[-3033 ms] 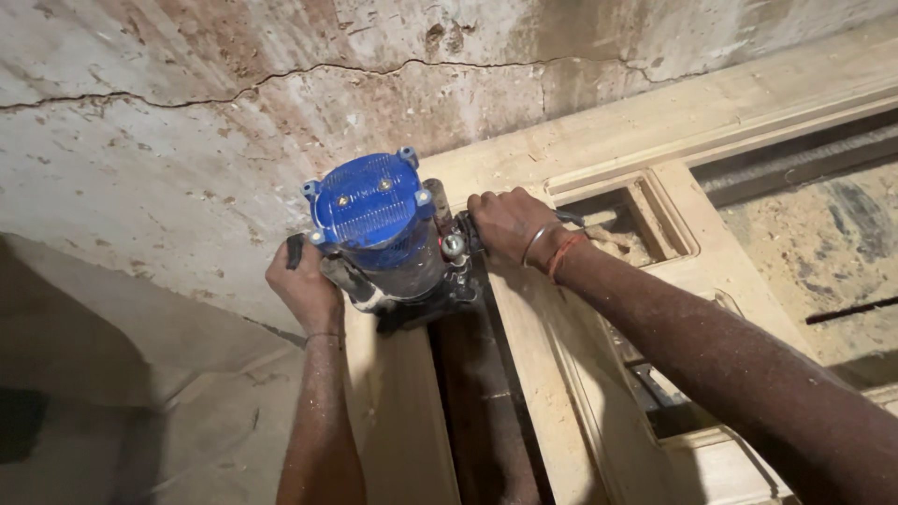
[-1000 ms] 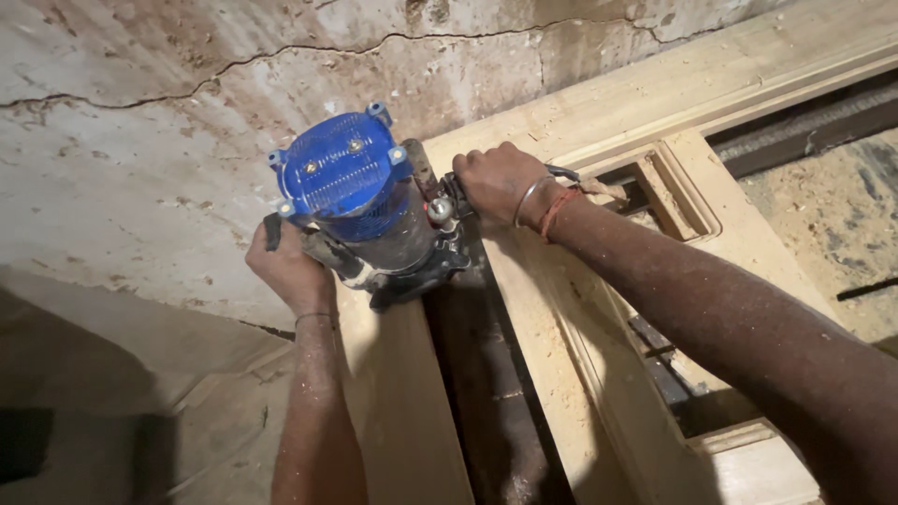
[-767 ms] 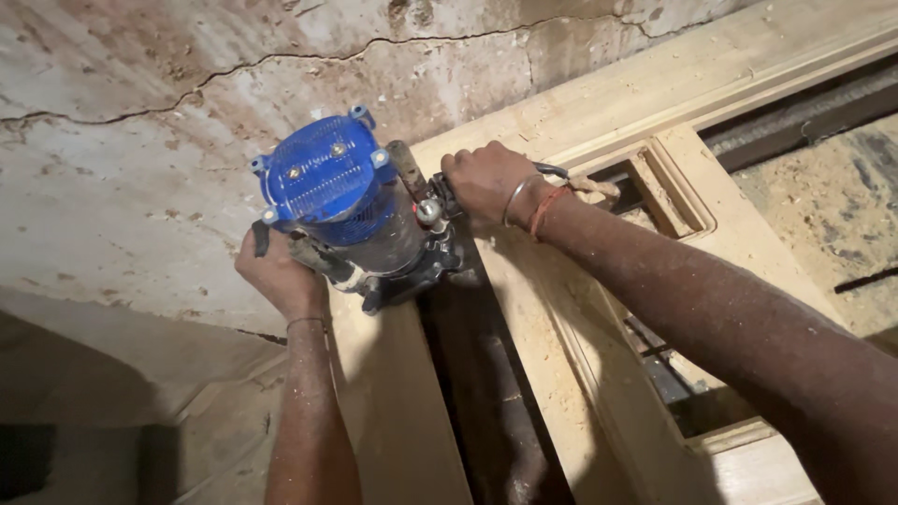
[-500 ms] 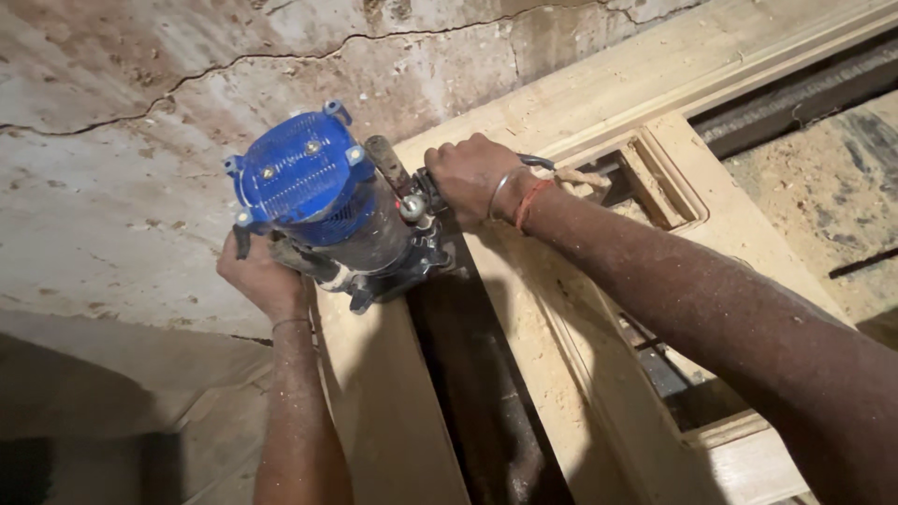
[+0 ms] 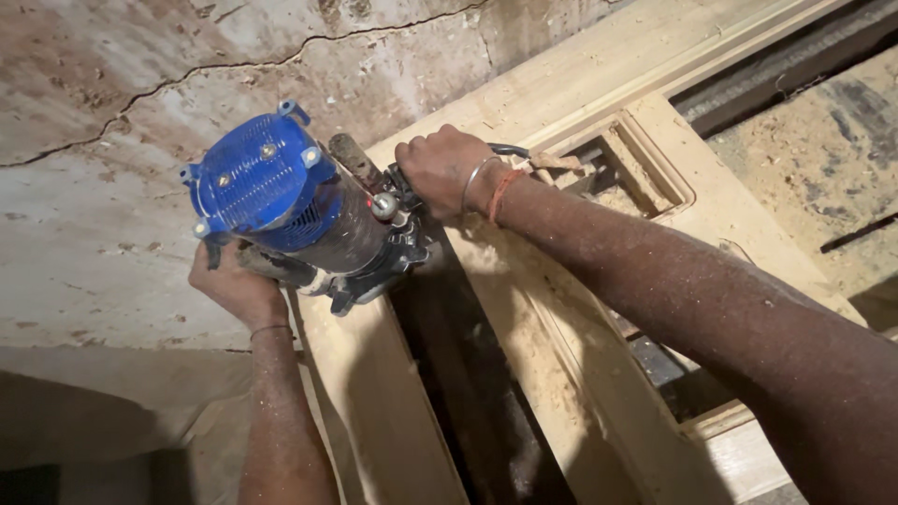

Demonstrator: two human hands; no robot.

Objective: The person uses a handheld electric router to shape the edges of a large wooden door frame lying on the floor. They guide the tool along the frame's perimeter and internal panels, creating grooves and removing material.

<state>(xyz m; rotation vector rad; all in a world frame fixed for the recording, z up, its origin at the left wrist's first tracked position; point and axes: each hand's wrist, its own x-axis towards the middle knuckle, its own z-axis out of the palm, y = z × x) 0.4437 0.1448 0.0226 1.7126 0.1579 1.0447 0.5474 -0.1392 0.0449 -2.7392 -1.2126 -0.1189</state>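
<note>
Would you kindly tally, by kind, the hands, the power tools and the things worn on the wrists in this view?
Hands: 2, the left hand and right hand, each gripping a side of the tool.
Power tools: 1, the blue-capped router on the wooden frame.
Wrist items: 3, metal bangle, orange thread, thin band.
Total: 6.

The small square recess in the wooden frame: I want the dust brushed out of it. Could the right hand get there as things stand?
Probably yes: the recess lies open just beyond the right hand, but that hand grips the blue router.
</note>
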